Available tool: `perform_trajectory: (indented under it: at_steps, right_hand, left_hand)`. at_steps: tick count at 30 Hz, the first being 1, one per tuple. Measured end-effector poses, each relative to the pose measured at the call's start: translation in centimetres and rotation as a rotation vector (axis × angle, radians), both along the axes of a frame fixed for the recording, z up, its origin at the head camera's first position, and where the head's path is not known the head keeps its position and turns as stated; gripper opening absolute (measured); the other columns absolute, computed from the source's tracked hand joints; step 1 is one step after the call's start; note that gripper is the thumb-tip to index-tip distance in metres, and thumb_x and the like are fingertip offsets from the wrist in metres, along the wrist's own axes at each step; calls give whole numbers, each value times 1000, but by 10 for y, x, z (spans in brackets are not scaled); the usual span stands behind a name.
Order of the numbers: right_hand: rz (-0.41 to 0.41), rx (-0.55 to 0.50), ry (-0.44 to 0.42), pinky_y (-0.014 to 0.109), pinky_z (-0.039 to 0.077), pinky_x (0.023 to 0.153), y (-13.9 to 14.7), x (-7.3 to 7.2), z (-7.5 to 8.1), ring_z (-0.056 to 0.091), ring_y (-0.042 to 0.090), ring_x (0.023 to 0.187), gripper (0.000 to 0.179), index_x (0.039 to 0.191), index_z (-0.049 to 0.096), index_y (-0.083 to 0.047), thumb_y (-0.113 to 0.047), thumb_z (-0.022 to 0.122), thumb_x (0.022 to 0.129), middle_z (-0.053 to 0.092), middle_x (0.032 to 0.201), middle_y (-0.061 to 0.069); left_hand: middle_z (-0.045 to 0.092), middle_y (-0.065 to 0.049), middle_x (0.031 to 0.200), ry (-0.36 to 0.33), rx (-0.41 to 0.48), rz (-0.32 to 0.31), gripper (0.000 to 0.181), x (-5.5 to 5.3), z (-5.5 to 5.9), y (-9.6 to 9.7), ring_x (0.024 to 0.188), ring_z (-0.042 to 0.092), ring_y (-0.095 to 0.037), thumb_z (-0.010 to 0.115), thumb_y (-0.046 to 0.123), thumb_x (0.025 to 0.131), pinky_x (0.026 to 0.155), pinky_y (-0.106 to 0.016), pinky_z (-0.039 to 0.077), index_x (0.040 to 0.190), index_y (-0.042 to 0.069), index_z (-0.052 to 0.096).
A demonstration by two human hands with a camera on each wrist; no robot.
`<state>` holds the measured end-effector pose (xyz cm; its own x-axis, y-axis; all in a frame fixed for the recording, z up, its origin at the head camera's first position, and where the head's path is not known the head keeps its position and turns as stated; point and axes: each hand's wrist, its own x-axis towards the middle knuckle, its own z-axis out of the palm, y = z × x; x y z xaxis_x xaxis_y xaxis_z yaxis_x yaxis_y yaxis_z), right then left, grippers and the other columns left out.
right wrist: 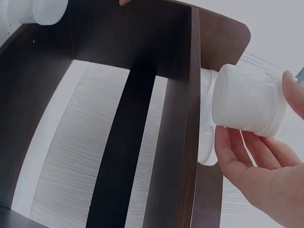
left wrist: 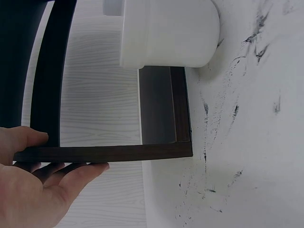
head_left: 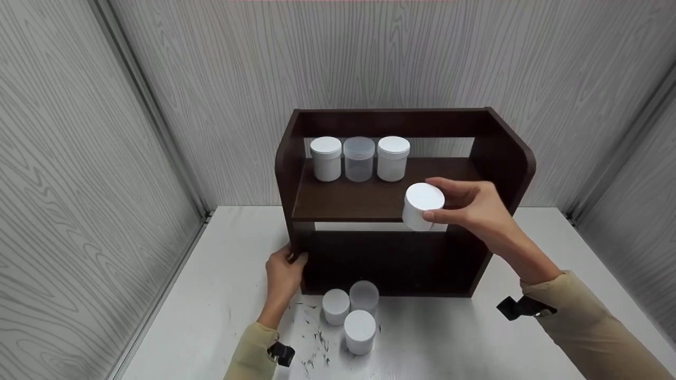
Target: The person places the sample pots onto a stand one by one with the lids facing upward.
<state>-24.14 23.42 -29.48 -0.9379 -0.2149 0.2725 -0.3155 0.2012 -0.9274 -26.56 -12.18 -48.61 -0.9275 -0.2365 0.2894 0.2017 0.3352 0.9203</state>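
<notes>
My right hand (head_left: 478,211) holds a white lidded jar (head_left: 420,214) between thumb and fingers, in front of the upper shelf. In the right wrist view that jar (right wrist: 247,99) lies sideways in the picture, with fingers (right wrist: 232,156) along its side. Across the dark brown rack (head_left: 354,203), my left hand (head_left: 282,274) grips the edge of the left side panel. The left wrist view has the thumb on one face of that panel (left wrist: 128,153) and the fingers on the other. A row of three jars (head_left: 359,161) stands on the upper shelf's left part, the middle one clear-lidded.
Before the rack, on the white table (head_left: 222,316), stand two white-lidded jars (head_left: 360,332) and a translucent one (head_left: 364,295). Dark scuff marks (head_left: 319,340) dot the tabletop beside them. Grey wood-patterned walls (head_left: 391,53) enclose the back and both sides.
</notes>
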Motion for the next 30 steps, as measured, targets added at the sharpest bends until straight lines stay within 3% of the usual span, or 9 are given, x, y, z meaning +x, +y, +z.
perform_trajectory:
  at_steps: [6, 13, 21, 30]
  right_hand:
    - [-10, -25, -11, 36, 62, 83, 3, -12, 5, 76, 21, 97, 61, 136, 69, 0, -5, 92, 80, 77, 114, 11]
    - [-50, -11, -19, 29, 60, 85, 4, -25, 12, 75, 18, 99, 65, 139, 68, -1, -11, 94, 81, 78, 114, 8]
    - [-114, 33, -39, 24, 53, 96, 7, -39, 18, 65, 15, 118, 66, 141, 68, -7, -19, 94, 81, 72, 132, 5]
    - [-132, -7, -59, 23, 52, 95, 10, -55, 21, 64, 15, 118, 66, 141, 67, -3, -16, 93, 82, 66, 141, 11]
  left_hand:
    - [70, -30, 124, -11, 4, -10, 38, 1, 1, 0, 115, 69, -40, 66, 4, 97, 95, -50, 57, 130, -14, 65]
    - [68, -32, 126, -29, -2, -14, 41, 2, 2, 0, 118, 68, -41, 66, 5, 98, 97, -50, 56, 134, -15, 62]
    - [67, -32, 128, -33, 10, -10, 42, 2, 1, 1, 119, 67, -42, 67, 4, 98, 98, -50, 56, 134, -16, 61]
    - [68, -32, 125, -10, 11, -7, 37, 2, -1, 0, 116, 68, -43, 67, 2, 97, 97, -52, 56, 129, -15, 65]
